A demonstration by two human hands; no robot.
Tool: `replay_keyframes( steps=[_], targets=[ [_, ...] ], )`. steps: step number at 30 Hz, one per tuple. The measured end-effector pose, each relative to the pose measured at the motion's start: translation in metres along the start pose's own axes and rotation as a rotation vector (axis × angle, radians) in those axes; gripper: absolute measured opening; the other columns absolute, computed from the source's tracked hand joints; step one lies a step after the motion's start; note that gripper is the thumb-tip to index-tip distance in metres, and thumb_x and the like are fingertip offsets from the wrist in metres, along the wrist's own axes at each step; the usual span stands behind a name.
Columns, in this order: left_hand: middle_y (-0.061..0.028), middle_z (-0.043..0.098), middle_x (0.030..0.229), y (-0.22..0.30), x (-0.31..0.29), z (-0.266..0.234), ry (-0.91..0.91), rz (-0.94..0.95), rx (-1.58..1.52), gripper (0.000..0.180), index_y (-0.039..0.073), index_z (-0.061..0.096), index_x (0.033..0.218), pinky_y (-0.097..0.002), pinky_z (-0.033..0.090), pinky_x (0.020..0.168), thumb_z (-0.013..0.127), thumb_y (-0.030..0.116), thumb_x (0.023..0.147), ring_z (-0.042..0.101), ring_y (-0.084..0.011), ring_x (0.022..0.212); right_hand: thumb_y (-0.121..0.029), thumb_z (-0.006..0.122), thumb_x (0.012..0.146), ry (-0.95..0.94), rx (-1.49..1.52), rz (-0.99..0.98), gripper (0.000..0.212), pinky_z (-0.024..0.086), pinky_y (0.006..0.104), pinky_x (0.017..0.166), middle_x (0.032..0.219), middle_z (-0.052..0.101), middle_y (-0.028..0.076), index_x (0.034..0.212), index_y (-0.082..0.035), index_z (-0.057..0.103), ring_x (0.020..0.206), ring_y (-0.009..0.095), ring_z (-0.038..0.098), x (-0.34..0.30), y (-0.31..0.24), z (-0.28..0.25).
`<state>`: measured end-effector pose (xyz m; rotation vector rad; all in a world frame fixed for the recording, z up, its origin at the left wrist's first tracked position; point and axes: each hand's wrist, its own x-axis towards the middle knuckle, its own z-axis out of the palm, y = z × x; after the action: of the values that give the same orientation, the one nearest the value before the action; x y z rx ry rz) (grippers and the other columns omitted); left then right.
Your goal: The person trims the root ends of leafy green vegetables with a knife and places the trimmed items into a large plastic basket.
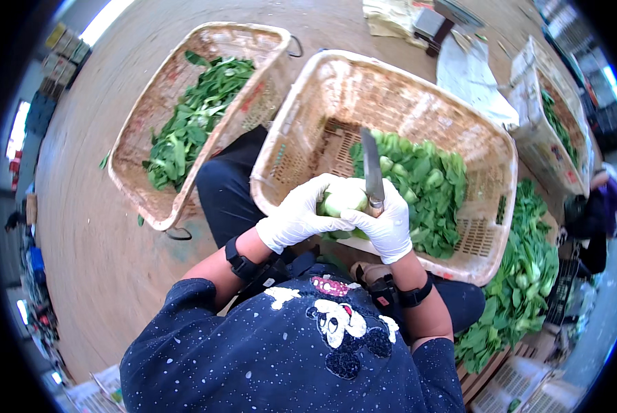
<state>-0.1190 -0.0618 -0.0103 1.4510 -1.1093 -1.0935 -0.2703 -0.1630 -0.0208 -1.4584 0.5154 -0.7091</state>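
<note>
Both my hands wear white gloves and meet over the near rim of a large, dirt-stained plastic crate (pixel 490 127). My left hand (pixel 296 215) is closed round a head of bok choy (pixel 345 198), its pale, rounded base facing up. My right hand (pixel 388 226) grips the wooden handle of a knife (pixel 372 165), whose blade points up and away from me. The right fingers also reach the near side of the bok choy. Its leaves are mostly hidden beneath my hands. Inside the crate, many bok choy heads (pixel 432 196) are packed toward the right side.
To the left stands another stained crate (pixel 133 134) holding loose green leaves (pixel 195 124). A heap of bok choy (pixel 518 282) lies at my right. Farther right are a crate with greens (pixel 528 86) and another person (pixel 601 206). A pale sheet (pixel 468 72) lies beyond the near crate.
</note>
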Motion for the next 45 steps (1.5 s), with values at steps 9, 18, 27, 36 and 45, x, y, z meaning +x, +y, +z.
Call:
replay_keyframes(
  steps=[9,18,27,36,45],
  targets=[
    [0.0,0.062,0.102,0.029,-0.081,-0.095,0.118,-0.102,-0.29,0.05,0.004,0.058,0.114,-0.0267,0.047,0.087,0.08,0.019,0.072,0.057,-0.009,0.094,-0.043,0.077,0.071,-0.97,-0.532,-0.242,0.045,0.05,0.0353,0.063,0.069,0.062,0.015,0.089,-0.002,0.069,0.063,0.026,0.062,0.121,-0.071,0.08],
    [-0.0118,0.063,0.088,0.012,-0.136,-0.145,0.651,0.29,-0.62,0.049,0.002,0.049,0.119,-0.0403,0.05,0.086,0.068,0.027,0.081,0.063,-0.0251,0.084,-0.033,0.074,0.078,-0.185,-0.678,-1.025,0.047,0.052,0.0376,0.073,0.095,0.066,0.014,0.116,-0.008,0.063,0.083,0.031,0.063,0.213,-0.126,0.256],
    [-0.0011,0.065,0.099,-0.003,-0.135,-0.165,1.048,0.224,-0.205,0.047,0.005,0.06,0.109,-0.0258,0.051,0.082,0.085,0.014,0.069,0.06,-0.0087,0.091,-0.02,0.071,0.068,-0.525,-0.765,-1.312,0.047,0.044,0.0293,0.046,0.068,0.051,-0.002,0.114,-0.015,0.063,0.058,0.016,0.055,0.132,-0.043,0.232],
    [0.0003,0.066,0.092,0.004,-0.135,-0.174,1.088,0.154,-0.102,0.041,0.004,0.063,0.102,-0.0238,0.05,0.074,0.085,0.015,0.069,0.06,-0.0071,0.083,-0.019,0.072,0.068,-0.556,-0.738,-1.269,0.043,0.043,0.0298,0.047,0.066,0.05,-0.002,0.11,-0.013,0.063,0.057,0.016,0.054,0.139,-0.042,0.247],
    [-0.0001,0.066,0.095,0.003,-0.134,-0.173,1.001,0.167,-0.064,0.043,0.003,0.062,0.107,-0.0236,0.051,0.077,0.084,0.014,0.071,0.059,-0.0063,0.085,-0.017,0.073,0.064,-0.548,-0.718,-1.253,0.045,0.042,0.03,0.046,0.061,0.049,-0.003,0.107,-0.013,0.067,0.053,0.016,0.053,0.138,-0.039,0.237]
  ],
)
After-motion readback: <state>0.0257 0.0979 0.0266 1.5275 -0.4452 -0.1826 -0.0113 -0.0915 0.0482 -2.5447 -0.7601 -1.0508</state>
